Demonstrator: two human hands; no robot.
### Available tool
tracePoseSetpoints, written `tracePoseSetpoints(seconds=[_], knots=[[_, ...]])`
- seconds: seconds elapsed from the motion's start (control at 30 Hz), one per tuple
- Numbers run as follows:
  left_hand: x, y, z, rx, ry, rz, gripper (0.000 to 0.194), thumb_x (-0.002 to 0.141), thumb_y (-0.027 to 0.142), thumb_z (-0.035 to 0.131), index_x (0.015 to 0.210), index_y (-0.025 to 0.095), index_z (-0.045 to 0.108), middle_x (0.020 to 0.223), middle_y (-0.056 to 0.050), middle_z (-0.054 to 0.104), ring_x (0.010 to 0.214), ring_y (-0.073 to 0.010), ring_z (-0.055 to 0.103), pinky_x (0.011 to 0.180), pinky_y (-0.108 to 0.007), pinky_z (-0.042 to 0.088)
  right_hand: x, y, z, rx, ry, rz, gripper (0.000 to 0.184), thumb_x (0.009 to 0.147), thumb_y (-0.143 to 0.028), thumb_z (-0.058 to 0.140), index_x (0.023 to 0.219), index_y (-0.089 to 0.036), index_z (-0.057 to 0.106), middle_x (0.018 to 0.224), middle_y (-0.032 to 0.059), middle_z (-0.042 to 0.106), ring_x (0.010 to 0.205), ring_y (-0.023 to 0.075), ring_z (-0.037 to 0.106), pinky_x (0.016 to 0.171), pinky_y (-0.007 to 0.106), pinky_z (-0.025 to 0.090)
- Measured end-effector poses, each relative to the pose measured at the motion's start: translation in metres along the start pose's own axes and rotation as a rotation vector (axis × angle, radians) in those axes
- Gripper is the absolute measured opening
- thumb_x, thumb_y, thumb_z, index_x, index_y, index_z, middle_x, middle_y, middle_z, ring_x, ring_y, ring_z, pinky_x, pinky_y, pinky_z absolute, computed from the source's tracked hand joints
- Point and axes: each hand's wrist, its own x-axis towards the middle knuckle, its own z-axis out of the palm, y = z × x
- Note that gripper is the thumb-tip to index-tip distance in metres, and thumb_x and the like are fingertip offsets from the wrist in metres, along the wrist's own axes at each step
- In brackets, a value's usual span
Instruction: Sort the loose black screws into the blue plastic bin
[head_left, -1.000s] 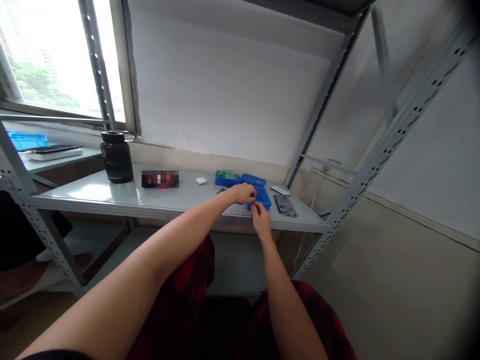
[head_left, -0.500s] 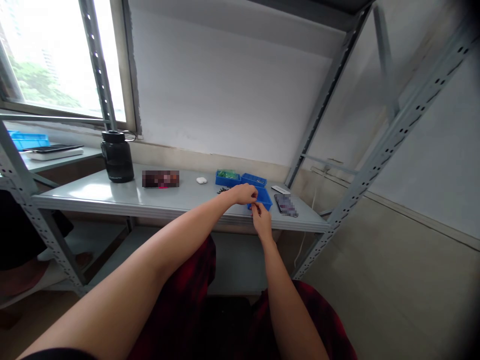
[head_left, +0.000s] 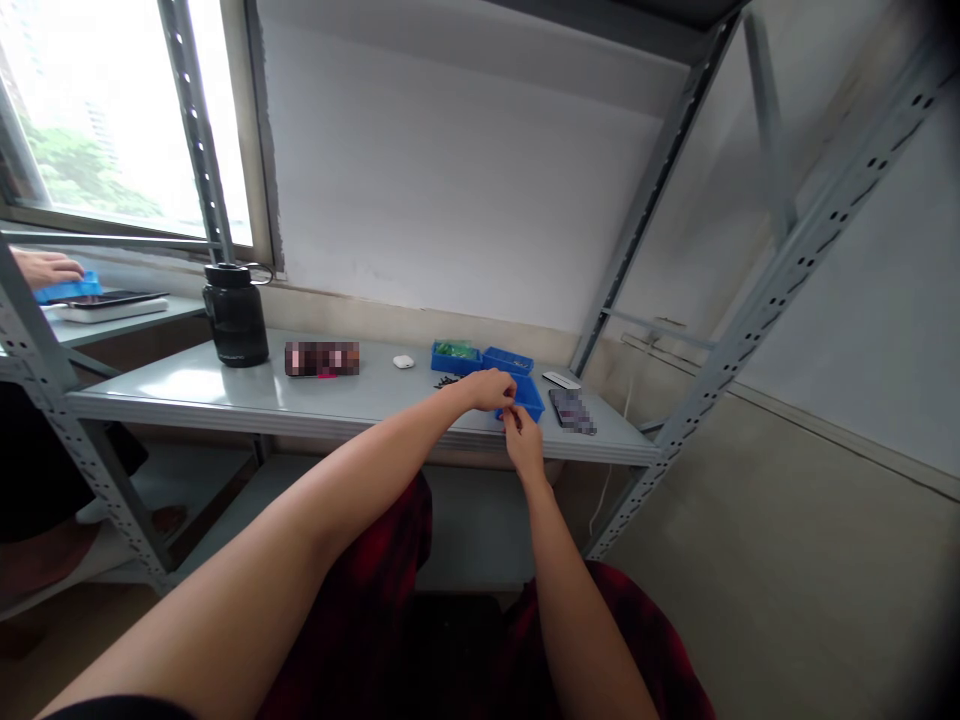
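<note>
My left hand [head_left: 491, 388] and my right hand [head_left: 522, 434] meet at the fingertips over the near side of a blue bin [head_left: 532, 396]. Both are closed in a pinch; whatever sits between the fingers is too small to make out. Small dark pieces [head_left: 448, 382] lie in a loose pile on the shelf just left of my left hand, partly hidden by it. Behind the hands stand two more blue bins: one bin [head_left: 444, 365] holds green plastic packing, the other bin [head_left: 517, 362] has small bits inside.
To the right lie a phone [head_left: 571, 411] and a white flat object [head_left: 561, 380]. Leftward on the grey shelf [head_left: 352, 405] are a white earbud case [head_left: 403, 362], a blurred-out dark box [head_left: 322, 359] and a black bottle [head_left: 235, 318]. Another person's hand [head_left: 49, 268] touches a blue bin [head_left: 71, 288] at far left.
My hands stay almost in the same place, still pinched together. At far left another person's hand has come into view on the light-blue bin, which has shifted and tilted.
</note>
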Motion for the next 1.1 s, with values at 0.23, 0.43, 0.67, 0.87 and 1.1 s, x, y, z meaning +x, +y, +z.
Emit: tracePoseSetpoints(seconds=[0.23, 0.43, 0.67, 0.87, 1.1], knots=[[0.005, 0.0, 0.004, -0.016, -0.013, 0.012, 0.018, 0.079, 0.025, 0.053, 0.079, 0.018, 0.069, 0.083, -0.005, 0.071, 0.074, -0.0182, 0.062, 0.062, -0.025, 0.044, 0.0, 0.0, 0.0, -0.005, 0.004, -0.009, 0.038, 0.089, -0.049, 0.042, 0.093, -0.019, 0.065, 0.085, 0.0085, 0.07, 0.074, 0.024, 0.061, 0.073, 0.035, 0.044], [0.007, 0.001, 0.006, -0.026, -0.013, 0.017, 0.019, 0.079, 0.028, 0.052, 0.082, 0.018, 0.068, 0.081, -0.005, 0.07, 0.072, -0.0179, 0.061, 0.064, -0.025, 0.044, -0.001, -0.001, -0.001, -0.029, 0.013, -0.007, 0.034, 0.089, -0.047, 0.042, 0.091, -0.021, 0.063, 0.084, 0.0075, 0.07, 0.074, 0.0242, 0.06, 0.072, 0.035, 0.043], [0.005, -0.002, 0.005, -0.022, -0.061, 0.009, 0.018, 0.078, 0.024, 0.055, 0.088, 0.018, 0.069, 0.087, -0.005, 0.071, 0.076, -0.0173, 0.061, 0.064, -0.024, 0.043, -0.001, -0.001, 0.0, 0.023, 0.004, 0.024, 0.032, 0.087, -0.05, 0.045, 0.085, -0.022, 0.061, 0.077, 0.0048, 0.067, 0.071, 0.0231, 0.059, 0.071, 0.034, 0.042], [0.005, -0.007, 0.004, -0.01, 0.009, -0.016, 0.018, 0.08, 0.024, 0.053, 0.088, 0.015, 0.066, 0.086, -0.007, 0.07, 0.073, -0.0178, 0.061, 0.06, -0.025, 0.041, 0.0, -0.007, 0.0, 0.082, 0.006, 0.03, 0.035, 0.087, -0.053, 0.047, 0.092, -0.022, 0.062, 0.08, 0.0043, 0.067, 0.069, 0.0209, 0.058, 0.069, 0.033, 0.043], [0.006, -0.008, 0.005, -0.03, 0.018, 0.003, 0.016, 0.078, 0.025, 0.055, 0.087, 0.015, 0.064, 0.082, -0.006, 0.068, 0.072, -0.0185, 0.061, 0.057, -0.025, 0.04, 0.007, -0.012, -0.001, 0.36, 0.129, 0.151, 0.041, 0.078, -0.055, 0.055, 0.098, -0.02, 0.059, 0.068, 0.001, 0.06, 0.058, 0.0167, 0.053, 0.05, 0.028, 0.039]])
